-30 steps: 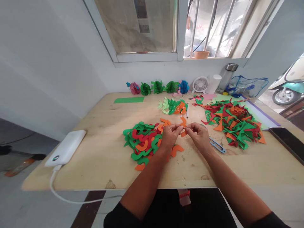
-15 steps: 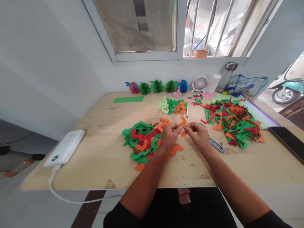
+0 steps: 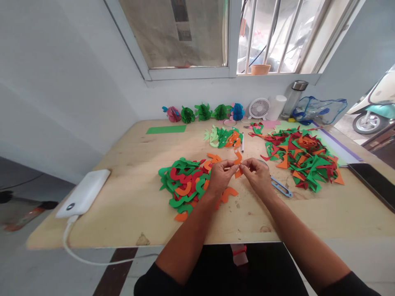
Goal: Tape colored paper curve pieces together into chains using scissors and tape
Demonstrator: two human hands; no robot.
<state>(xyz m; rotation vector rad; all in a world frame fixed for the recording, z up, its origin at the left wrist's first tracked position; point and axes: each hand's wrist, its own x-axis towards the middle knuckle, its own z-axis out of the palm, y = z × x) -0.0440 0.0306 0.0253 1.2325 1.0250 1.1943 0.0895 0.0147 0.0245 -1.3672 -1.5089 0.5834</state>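
1. Left hand [image 3: 220, 174]: thumb and index pinched together, clamped on an orange cutout [image 3: 238, 156].
2. Right hand [image 3: 256, 174]: thumb and index close to each other at the cutout's right edge; couldn't tell if they were clamped on it, contact too small to see.
3. Orange cutout sat between both sets of fingertips, near the middle of the wooden table [image 3: 129, 172]; its curved top stuck out beyond the fingers, a lower bit showed below them.
4. Pile of red, green and orange cutouts [image 3: 184, 177] lay just left of the left hand, partly behind that forearm.
5. Blue tool [image 3: 287, 193] lay just right of the right hand, partly hidden by it.
6. Beyond the hands: smaller group of green and orange cutouts [image 3: 233, 139], some with white spots, pen [image 3: 242, 143] beside it.
7. Scrap heap [image 3: 305, 152] on the right, black phone [image 3: 375, 185] near it at the table edge.
8. Along the wall: five paper ornaments [image 3: 203, 112], white fan [image 3: 259, 109], white cylinder [image 3: 277, 107], bottle [image 3: 291, 100], clear pouch [image 3: 327, 110].
9. Far left: green strip [image 3: 166, 129] toward the back, white power bank [image 3: 84, 193] with cable [image 3: 84, 259] nearer the front.
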